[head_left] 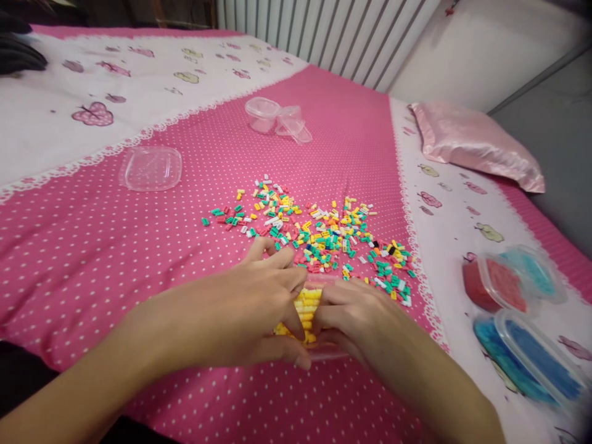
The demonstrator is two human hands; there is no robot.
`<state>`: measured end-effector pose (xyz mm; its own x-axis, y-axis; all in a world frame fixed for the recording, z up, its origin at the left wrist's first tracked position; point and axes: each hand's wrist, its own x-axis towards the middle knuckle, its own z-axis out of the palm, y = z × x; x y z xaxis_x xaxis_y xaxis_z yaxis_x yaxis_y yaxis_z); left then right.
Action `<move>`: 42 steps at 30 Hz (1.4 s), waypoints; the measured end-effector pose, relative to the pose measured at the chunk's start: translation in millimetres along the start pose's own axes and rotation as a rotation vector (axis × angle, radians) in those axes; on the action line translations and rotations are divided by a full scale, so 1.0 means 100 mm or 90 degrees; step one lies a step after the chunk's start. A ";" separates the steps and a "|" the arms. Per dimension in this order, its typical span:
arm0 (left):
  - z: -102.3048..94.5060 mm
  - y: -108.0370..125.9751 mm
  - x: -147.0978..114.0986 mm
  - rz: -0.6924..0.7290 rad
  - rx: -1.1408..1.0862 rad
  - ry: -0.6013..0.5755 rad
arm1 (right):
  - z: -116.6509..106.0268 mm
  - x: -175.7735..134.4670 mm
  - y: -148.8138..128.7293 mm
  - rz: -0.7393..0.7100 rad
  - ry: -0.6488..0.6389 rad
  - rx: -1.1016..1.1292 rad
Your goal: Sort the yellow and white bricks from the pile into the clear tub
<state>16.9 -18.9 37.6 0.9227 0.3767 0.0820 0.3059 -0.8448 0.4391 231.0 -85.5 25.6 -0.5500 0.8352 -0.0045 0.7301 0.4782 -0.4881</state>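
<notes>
Between my two hands sits a clear plastic container on the bedspread, with yellow toy bricks packed in rows inside. My left hand reaches over its left side, fingers bent and apart, one fingertip down at the yellow bricks and the thumb near the front edge. At the right side my right hand has its fingers curled down into the container. Its fingertips are hidden, so what they pinch cannot be seen. Just beyond lies a loose spread of small coloured toy bricks in green, yellow, red and white.
A clear lid lies at left, and clear empty tubs stand farther back. On the right are a tub of red contents and a tub of blue contents. A pink pillow rests near the wall; white slats border the bed.
</notes>
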 end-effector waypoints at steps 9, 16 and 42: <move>-0.35 -0.16 -0.10 0.022 -0.063 -0.005 | -0.11 -0.01 0.19 -0.134 0.089 -0.066; -0.32 -0.90 -0.25 -0.322 0.198 0.230 | -0.22 -0.01 0.24 -0.022 0.316 -0.043; 0.14 -0.09 0.25 -0.088 -0.334 0.451 | 0.02 0.22 0.18 0.069 0.465 0.254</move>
<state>41.0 -7.0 22.9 0.4702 0.7558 0.4558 0.0963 -0.5573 0.8247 231.3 -59.1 15.2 0.0153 0.9027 0.4299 0.4896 0.3681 -0.7904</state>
